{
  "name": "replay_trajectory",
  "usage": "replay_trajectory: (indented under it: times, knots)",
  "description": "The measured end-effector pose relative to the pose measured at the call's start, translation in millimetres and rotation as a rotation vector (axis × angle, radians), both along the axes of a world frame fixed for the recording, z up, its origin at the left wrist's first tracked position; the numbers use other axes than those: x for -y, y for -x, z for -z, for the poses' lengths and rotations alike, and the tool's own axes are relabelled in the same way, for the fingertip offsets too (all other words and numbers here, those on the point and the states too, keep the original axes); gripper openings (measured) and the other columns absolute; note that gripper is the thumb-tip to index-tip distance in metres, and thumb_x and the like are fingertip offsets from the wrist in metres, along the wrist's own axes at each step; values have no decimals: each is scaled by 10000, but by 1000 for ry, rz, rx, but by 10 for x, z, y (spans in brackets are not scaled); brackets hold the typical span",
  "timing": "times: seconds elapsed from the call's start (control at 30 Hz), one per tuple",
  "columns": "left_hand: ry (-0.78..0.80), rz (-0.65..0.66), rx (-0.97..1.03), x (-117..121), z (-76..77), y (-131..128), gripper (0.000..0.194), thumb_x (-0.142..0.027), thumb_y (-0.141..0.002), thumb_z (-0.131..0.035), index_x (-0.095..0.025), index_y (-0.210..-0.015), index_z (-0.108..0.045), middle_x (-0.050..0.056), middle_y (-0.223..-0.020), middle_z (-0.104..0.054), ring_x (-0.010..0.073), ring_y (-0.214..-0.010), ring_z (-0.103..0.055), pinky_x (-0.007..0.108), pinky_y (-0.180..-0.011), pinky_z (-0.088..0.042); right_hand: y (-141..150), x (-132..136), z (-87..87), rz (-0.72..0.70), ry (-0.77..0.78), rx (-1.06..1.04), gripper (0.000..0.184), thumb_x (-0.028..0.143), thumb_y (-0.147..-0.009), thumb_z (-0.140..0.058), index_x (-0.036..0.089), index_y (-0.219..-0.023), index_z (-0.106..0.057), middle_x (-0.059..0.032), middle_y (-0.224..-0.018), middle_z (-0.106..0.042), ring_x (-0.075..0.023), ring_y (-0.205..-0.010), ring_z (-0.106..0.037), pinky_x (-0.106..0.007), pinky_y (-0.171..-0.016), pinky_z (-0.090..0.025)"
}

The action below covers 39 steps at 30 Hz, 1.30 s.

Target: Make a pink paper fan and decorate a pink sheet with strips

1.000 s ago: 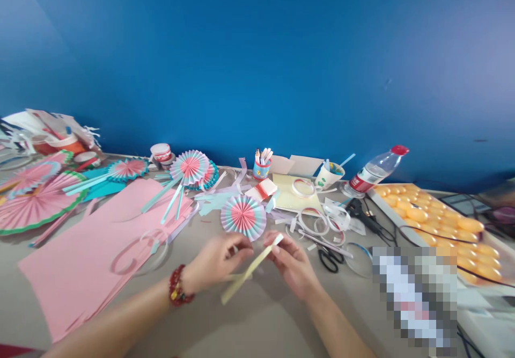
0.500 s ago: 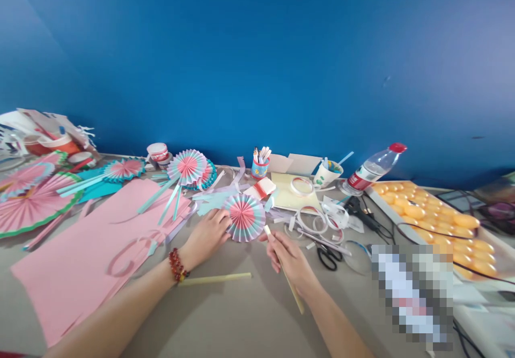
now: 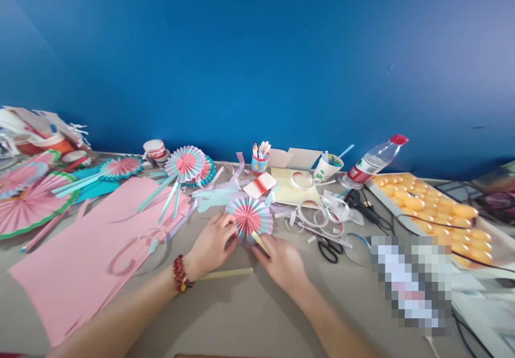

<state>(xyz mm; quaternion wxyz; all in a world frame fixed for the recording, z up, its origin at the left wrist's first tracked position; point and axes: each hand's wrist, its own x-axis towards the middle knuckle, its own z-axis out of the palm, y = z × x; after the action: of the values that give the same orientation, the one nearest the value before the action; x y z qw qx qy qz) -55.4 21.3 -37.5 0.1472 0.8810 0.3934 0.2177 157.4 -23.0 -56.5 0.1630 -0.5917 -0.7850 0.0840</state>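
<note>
A small round pleated paper fan point(image 3: 249, 214), pink in the middle with a pale blue rim, stands tilted up just in front of me. My left hand point(image 3: 212, 244), with a red bead bracelet on the wrist, grips the fan's left edge between closed fingers. My right hand point(image 3: 279, 261) is closed on a pale yellow paper strip point(image 3: 259, 241) and presses its tip against the fan's lower part. A second yellow strip point(image 3: 227, 274) lies flat on the grey table point(image 3: 249, 320) under my hands.
Pink paper sheets point(image 3: 86, 256) lie to the left, with finished fans point(image 3: 185, 163) behind them. Tape rings point(image 3: 317, 216), scissors point(image 3: 329, 250), a pen cup point(image 3: 259, 160) and a water bottle point(image 3: 372, 162) sit to the right, then a tray of orange balls point(image 3: 434, 207) and cables.
My left hand let go of one yellow strip, which now lies on the table, and took hold of the small fan. My right hand carried the other strip up to the fan.
</note>
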Motion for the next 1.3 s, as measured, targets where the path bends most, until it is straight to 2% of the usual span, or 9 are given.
replay_trajectory:
  times: [0.2, 0.33, 0.5, 0.6, 0.73, 0.9, 1.07, 1.3]
  knots:
    - [30, 29, 15, 26, -49, 11, 75, -114, -847, -522, -183, -823, -543, 55, -946, -551, 210, -886, -526, 343, -805, -448, -52, -5, -77, 59, -16, 149, 78, 239, -893, -550, 229, -860, -620, -10, -747, -700, -155, -645, -634, -253, -536, -263]
    - [40, 10, 22, -1, -92, 50, 62, -124, -828, -548, -179, -801, -548, 55, -939, -561, 211, -877, -531, 341, -800, -446, -181, -46, -121, 130, -40, 216, 94, 264, -891, -547, 238, -877, -636, -12, -751, -707, -158, -602, -622, -270, -518, -216]
    - [68, -8, -4, -47, -84, 100, 71, -123, -827, -554, -174, -779, -565, 60, -958, -553, 208, -886, -532, 328, -781, -452, -302, -96, -131, 127, -44, 271, 137, 276, -905, -525, 229, -855, -644, -23, -754, -705, -167, -605, -628, -275, -514, -212]
    - [54, -9, -21, -80, -90, 138, 92, -119, -838, -547, -176, -768, -568, 56, -959, -548, 215, -927, -530, 331, -800, -450, -336, -113, -138, 115, -16, 284, 154, 282, -918, -511, 228, -881, -650, -30, -781, -711, -169, -611, -633, -270, -518, -233]
    - [33, 14, -59, -131, -127, 204, 122, -118, -873, -519, -174, -781, -576, 52, -943, -537, 209, -934, -529, 328, -807, -447, -387, -132, -176, 66, 46, 293, 170, 277, -942, -487, 232, -963, -650, -35, -857, -723, -189, -711, -668, -260, -557, -293]
    - [-29, 144, -144, -240, -130, 301, 141, -139, -906, -511, -182, -802, -595, 54, -1019, -537, 213, -999, -522, 346, -876, -427, -438, -164, -231, -21, 133, 319, 195, 289, -961, -470, 231, -1022, -647, -44, -891, -727, -209, -786, -683, -263, -606, -350]
    - [-73, 250, -177, -333, -95, 369, 158, -158, -936, -485, -192, -834, -601, 52, -1038, -555, 205, -1000, -529, 348, -917, -408, -456, -192, -255, -74, 153, 317, 216, 303, -972, -457, 228, -1024, -654, -55, -923, -727, -207, -844, -684, -256, -651, -386]
    - [-115, 276, -236, -335, -127, 374, 195, -103, -931, -459, -191, -840, -607, 51, -1038, -578, 200, -949, -514, 334, -875, -416, -463, -198, -260, -98, 149, 317, 235, 314, -972, -446, 234, -1026, -660, -58, -911, -728, -202, -830, -681, -244, -656, -400]
